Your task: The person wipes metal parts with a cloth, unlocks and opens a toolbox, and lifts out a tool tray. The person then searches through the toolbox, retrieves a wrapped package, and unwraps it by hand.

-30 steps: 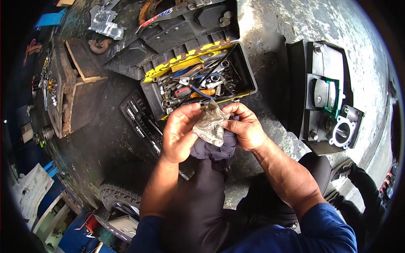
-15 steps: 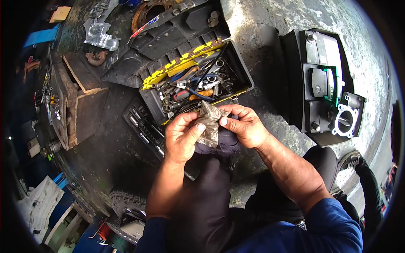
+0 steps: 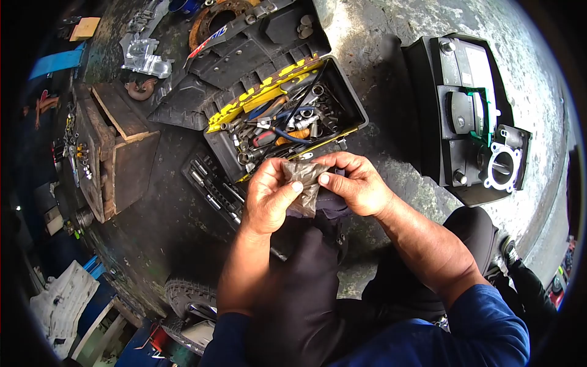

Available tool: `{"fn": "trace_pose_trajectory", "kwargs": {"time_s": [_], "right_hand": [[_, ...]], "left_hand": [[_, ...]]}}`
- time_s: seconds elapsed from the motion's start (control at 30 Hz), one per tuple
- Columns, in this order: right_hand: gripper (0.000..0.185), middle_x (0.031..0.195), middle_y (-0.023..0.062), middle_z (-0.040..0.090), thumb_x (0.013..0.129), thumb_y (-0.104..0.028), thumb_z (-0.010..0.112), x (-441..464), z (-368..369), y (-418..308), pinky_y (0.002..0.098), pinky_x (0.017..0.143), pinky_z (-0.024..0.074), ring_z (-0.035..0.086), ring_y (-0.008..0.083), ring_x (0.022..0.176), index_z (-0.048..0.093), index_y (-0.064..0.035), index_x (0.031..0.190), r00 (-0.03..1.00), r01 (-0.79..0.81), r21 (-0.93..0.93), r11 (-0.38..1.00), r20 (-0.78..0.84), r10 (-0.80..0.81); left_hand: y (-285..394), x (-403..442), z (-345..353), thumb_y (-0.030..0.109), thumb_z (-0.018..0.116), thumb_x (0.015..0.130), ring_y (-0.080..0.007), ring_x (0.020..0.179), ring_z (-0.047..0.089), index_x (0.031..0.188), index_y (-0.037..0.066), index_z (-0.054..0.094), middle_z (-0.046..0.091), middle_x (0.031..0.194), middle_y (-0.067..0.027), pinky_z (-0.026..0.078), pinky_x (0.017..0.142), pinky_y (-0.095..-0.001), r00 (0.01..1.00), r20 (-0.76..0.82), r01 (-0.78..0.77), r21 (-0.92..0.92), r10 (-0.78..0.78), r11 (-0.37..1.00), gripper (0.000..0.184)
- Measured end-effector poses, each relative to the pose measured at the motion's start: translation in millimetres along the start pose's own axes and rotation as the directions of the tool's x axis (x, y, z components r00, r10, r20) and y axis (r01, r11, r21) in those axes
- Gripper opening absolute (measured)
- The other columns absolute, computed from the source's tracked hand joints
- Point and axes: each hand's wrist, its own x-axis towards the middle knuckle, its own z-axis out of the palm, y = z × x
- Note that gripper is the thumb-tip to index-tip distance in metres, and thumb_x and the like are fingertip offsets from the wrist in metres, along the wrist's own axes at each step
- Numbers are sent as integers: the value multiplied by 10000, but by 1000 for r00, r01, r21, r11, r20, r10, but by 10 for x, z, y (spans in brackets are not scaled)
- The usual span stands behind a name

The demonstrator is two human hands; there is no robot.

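Between both hands is a small, crumpled, grimy plastic bag (image 3: 303, 194); what it contains, if anything, I cannot make out. My left hand (image 3: 269, 199) pinches its left edge, thumb on top. On the other side my right hand (image 3: 358, 186) pinches the upper right corner between thumb and fingers. Under the bag a dark cloth (image 3: 331, 205) lies by my knee. Just beyond my hands stands an open black and yellow toolbox (image 3: 361, 116), full of pliers, sockets and screwdrivers. A socket set case (image 3: 211, 196) lies left of my left hand.
To the right a black battery (image 3: 449, 122) sits in a tray with a metal throttle body (image 3: 503, 166) beside it. At left stands a wooden box (image 3: 131, 171) with tools along its side. A tyre (image 3: 186, 296) is at lower left. Another person's shoe (image 3: 509, 249) shows at right.
The top of the plastic bag has folded down, so it looks shorter between my fingers. Both hands keep their pinch. The view has shifted slightly, and the other person's foot at right has moved.
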Motion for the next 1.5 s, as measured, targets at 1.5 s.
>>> {"fn": "trace_pose_trajectory", "kwargs": {"time_s": [1.5], "right_hand": [[203, 687, -48, 586, 933, -199, 738, -31, -318, -22, 253, 560, 420, 498, 39, 645, 649, -52, 824, 941, -218, -437, 873, -333, 68]], "left_hand": [[-384, 372, 254, 60, 677, 929, -66, 601, 587, 815, 18, 610, 647, 692, -21, 471, 537, -246, 961, -275, 69, 319, 23, 945, 138]]}}
